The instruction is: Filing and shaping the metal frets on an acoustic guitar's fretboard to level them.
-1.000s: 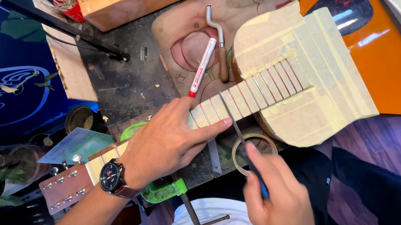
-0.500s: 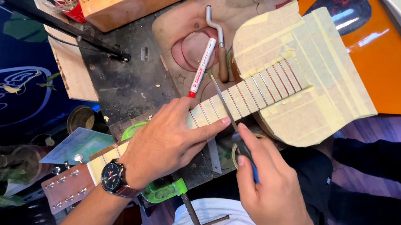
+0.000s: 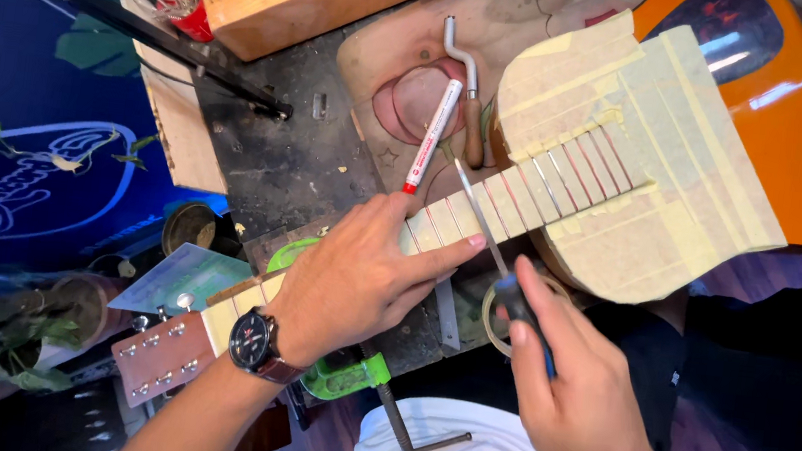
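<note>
Guitar [image 3: 629, 171] w/ taped body lies across desk [image 3: 277, 161]. Left hand [image 3: 354, 281] flat, fingers spread, pressing on neck [image 3: 484, 205]. Right hand [image 3: 583, 397] closed round blue-handled file [image 3: 490, 241], tip on frets, prob. touching. Red-white marker [image 3: 431, 138] just beside neck.

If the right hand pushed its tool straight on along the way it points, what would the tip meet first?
The right hand holds a thin file aimed up-left across the taped guitar neck. Straight on, it would likely meet the red-and-white marker first, though depth is unclear.
</note>
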